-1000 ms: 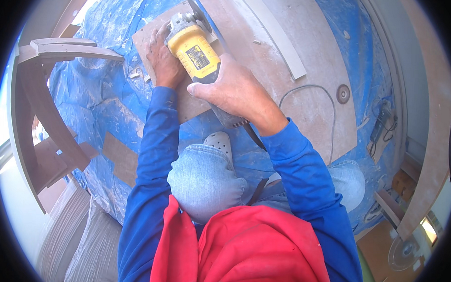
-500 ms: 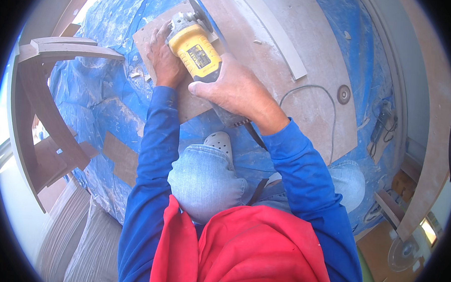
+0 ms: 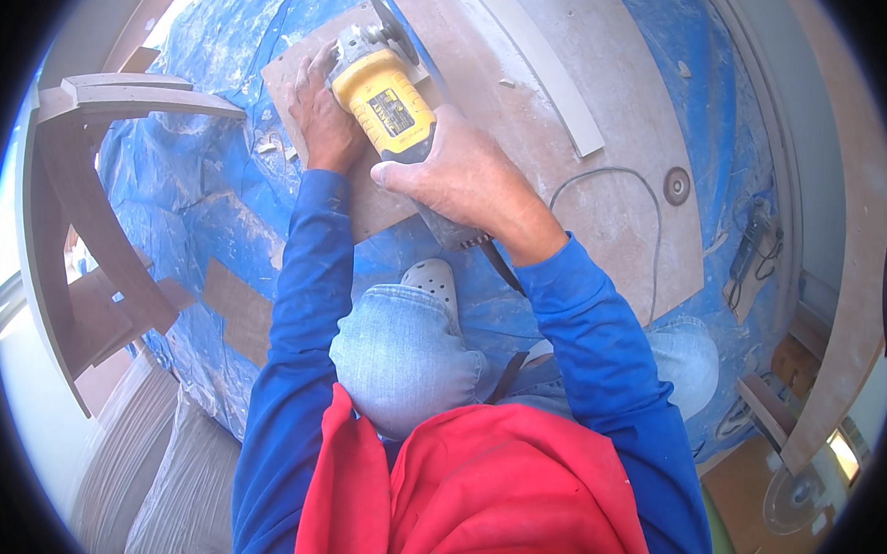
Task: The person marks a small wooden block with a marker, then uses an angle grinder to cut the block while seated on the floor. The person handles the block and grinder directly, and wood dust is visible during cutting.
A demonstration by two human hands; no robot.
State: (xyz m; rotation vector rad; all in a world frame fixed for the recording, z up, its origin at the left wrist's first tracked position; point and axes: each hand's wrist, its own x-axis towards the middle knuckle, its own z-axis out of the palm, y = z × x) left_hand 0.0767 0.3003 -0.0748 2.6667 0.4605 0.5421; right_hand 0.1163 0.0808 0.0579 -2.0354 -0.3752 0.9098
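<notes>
My right hand (image 3: 457, 175) is closed round the dark rear body of a yellow-and-black angle grinder (image 3: 386, 104). Its thin disc (image 3: 394, 29) stands on edge at the far end, over a brown board (image 3: 376, 208). Close against the left of the grinder's metal head is my left hand (image 3: 324, 117), fingers bent forward over the board. The grinder covers its thumb and whatever it grips. A bit of pale strip (image 3: 417, 73) shows beside the tool, below the disc.
A large curved panel (image 3: 621, 225) lies to the right, carrying a long pale strip (image 3: 544, 66), a loose grinding disc (image 3: 676, 185) and a cable (image 3: 651, 201). Blue sheeting (image 3: 197, 205) covers the floor. Curved wooden frames (image 3: 104, 207) stand left. Another corded tool (image 3: 752, 251) lies far right.
</notes>
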